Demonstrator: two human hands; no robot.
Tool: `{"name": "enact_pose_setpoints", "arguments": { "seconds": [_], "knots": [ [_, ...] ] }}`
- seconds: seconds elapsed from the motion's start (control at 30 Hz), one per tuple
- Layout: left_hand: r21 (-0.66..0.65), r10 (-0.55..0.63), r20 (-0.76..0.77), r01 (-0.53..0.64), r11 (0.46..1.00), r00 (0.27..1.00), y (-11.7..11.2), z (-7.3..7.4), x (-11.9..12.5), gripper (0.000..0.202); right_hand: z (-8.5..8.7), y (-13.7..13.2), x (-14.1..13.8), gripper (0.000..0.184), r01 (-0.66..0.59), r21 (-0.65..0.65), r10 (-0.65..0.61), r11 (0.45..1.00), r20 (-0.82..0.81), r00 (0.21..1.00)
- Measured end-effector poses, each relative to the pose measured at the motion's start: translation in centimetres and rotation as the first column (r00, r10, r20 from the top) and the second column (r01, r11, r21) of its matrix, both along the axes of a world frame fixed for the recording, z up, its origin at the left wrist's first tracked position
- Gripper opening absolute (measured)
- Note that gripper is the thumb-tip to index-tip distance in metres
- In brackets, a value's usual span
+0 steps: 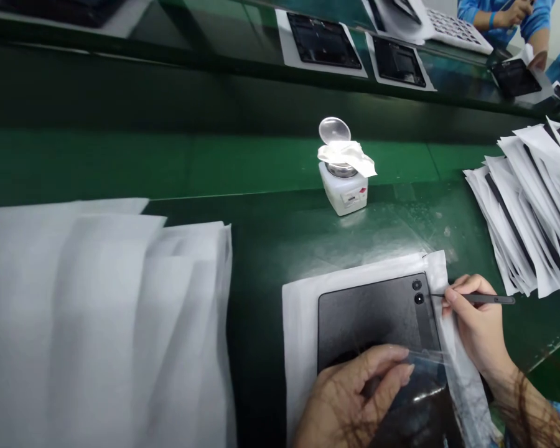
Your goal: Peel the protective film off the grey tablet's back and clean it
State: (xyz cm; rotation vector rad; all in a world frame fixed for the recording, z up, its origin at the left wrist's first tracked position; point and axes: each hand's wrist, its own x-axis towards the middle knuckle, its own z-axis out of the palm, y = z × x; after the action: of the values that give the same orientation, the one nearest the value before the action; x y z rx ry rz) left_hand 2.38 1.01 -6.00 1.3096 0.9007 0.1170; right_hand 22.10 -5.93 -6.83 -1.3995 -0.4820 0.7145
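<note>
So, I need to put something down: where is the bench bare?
Green bench shows bare between the big white sheets and the white bottle, and between that bottle and the far-right pile. It's crowded around the tablet, left hand and right hand.

I count: one tablet back [368, 317] with two camera lenses [419, 298], one slim black tool [494, 299], one white dispenser bottle [345, 190], two stacks of white sheets [102, 323].

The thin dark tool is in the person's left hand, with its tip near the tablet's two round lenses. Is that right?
Not quite: the head view shows the thin dark tool in the person's right hand, not the left hand. Its tip is indeed near the two round lenses of the tablet.
</note>
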Motion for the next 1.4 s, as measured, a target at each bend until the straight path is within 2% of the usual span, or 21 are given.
{"name": "enact_pose_setpoints", "arguments": {
  "seconds": [0.27,0.43,0.67,0.87,1.03,1.27,1.4],
  "knots": [
    [-0.004,-0.011,0.034,0.011,1.0,0.999,-0.01,0.22,-0.29,0.019,-0.25,0.41,-0.48,0.024,0.012,-0.034,-0.012,0.999,0.019,1.0],
    [0.043,0.013,0.01,-0.013,0.999,1.0,0.06,0.32,-0.07,0.02,-0.01,0.56,-0.57,0.023,0.015,-0.039,-0.014,0.999,0.045,0.999],
    [0.017,-0.01,0.029,0.009,1.0,1.0,0.17,-0.02,-0.24,0.018,0.09,0.63,-0.7,0.023,0.022,-0.041,-0.019,0.999,0.065,0.998],
    [-0.058,-0.029,0.016,0.03,0.998,0.999,0.01,0.09,-0.13,0.017,0.01,0.65,-0.76,0.022,0.032,-0.039,-0.028,0.999,0.084,0.996],
    [-0.018,0.015,0.044,-0.014,1.0,0.999,-0.15,-0.22,-0.15,0.013,-0.1,0.58,-0.66,0.022,0.027,-0.031,-0.024,0.999,0.091,0.996],
    [0.012,-0.004,0.012,0.004,1.0,1.0,-0.2,-0.03,-0.43,0.018,-0.24,0.45,-0.69,0.022,0.022,-0.041,-0.018,0.999,0.092,0.996],
    [0.035,0.016,0.027,-0.017,0.999,1.0,-0.01,0.08,-0.31,0.014,-0.39,0.42,-0.67,0.022,0.026,-0.047,-0.021,0.999,0.099,0.995]
  ]
}}
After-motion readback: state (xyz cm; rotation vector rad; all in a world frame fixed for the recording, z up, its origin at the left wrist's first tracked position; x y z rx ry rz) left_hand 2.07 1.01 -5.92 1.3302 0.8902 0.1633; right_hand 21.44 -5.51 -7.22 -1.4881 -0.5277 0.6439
